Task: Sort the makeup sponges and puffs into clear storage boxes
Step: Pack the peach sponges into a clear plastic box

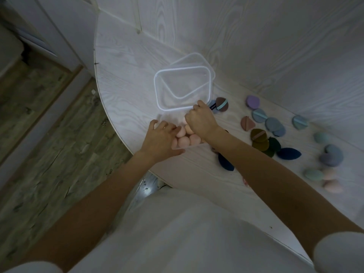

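surface: white wood-grain table point(122, 79) with a curved near edge, set against matching white panelled walls; grey plank floor shows to the left.
near box: a clear storage box point(167, 119) sits close to the table edge under both hands, and its walls are hard to trace. peach sponges point(183, 137) are packed inside in a tight cluster; the exact count is hidden by the hands.
far box: a second clear box point(157, 91) stands just behind the first, with nothing visible in it. a clear lid point(197, 58) lies behind it, partly under or against it; which, i cannot tell.
left hand: the left hand point(160, 137) rests over the near box's left side, fingers spread and fairly straight, touching the sponges or the box wall, not curled round anything.
right hand: the right hand point(199, 120) is curled into a loose fist at the near box's far right corner, by the rim of the far box; whether it pinches a sponge or a rim is hidden.
unsorted puffs: round puffs point(272, 124) in blue, purple, brown, olive and dark green lie loose to the right, some overlapping. a brown puff with a teal strap point(222, 103) sits just beside the far box.
unsorted sponges: teal, blue, purple and peach loose sponges point(331, 155) lie far right; dark blue ones point(288, 153) lie nearer the arm.
progress: judged early to midway. one peach batch looks boxed, the far box awaits filling, and most pieces remain on the table.
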